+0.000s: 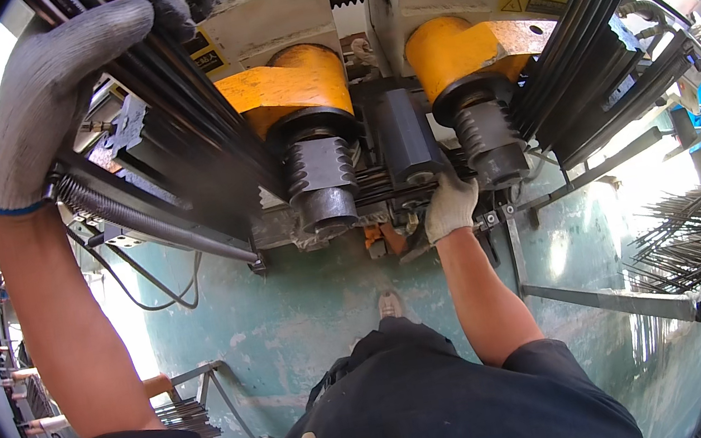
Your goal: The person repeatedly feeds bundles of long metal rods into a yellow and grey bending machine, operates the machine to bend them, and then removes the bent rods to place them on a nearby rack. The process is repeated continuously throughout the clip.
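Note:
My left hand [55,91], in a grey knitted glove with a blue cuff, is raised at the upper left. Its thumb and fingers wrap round a bundle of long dark metal rods [174,91], which slopes down into the machine. My right hand [453,205], in a pale glove, reaches in at the middle, just below a dark faceted block [406,132]; its fingertips are hidden among the machine parts. Either side of the block stand a left ribbed metal roller [320,169] and a right ribbed roller [487,138], under orange-yellow housings [305,79]. Another rod bundle [587,7] rises at the right.
A coil spring and bar [149,219] slope below my left hand, with a looping black cable [185,300] beneath. Many thin rods [692,234] rest on a metal rack [611,299] at the right. A second rack [211,379] stands at the lower left. The floor [284,321] is worn green.

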Tool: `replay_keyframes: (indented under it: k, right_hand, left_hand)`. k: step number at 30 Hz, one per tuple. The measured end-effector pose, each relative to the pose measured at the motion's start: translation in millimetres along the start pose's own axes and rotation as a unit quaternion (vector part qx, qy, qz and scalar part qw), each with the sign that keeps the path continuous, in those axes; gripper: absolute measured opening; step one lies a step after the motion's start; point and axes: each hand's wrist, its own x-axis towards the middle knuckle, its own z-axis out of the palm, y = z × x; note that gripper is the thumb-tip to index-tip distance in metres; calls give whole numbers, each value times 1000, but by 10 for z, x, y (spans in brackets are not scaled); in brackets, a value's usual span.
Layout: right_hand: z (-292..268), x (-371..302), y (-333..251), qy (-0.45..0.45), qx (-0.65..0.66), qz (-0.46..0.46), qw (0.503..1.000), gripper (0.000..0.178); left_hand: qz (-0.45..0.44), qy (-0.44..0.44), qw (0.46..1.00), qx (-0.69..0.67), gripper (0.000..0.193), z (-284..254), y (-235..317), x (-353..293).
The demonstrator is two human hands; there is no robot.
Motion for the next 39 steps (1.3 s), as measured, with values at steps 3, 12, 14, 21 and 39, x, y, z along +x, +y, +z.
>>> replay_keyframes:
  k: [3,12,14,21,39]
  right_hand:
    - [-161,135,140,16,22,35,999,37]
    - [-363,99,135,-99,-74,72,990,61]
    - [-401,-461,-165,-90,-90,-7,992,52]
    - [-797,-1743,-272,-137,-39,-20,990,43]
    - [-124,-4658,-929,-693,103,186,689,28]
  left_hand:
    - [13,13,998,-66,49,224,290,38]
    - [189,49,929,316,20,-80,566,-521]
    - [311,122,779,531,9,56,525,-794]
    - [-29,321,924,-207,11,213,1400,-3163]
    - [-98,917,383,48,25,3042,5047,-6795]
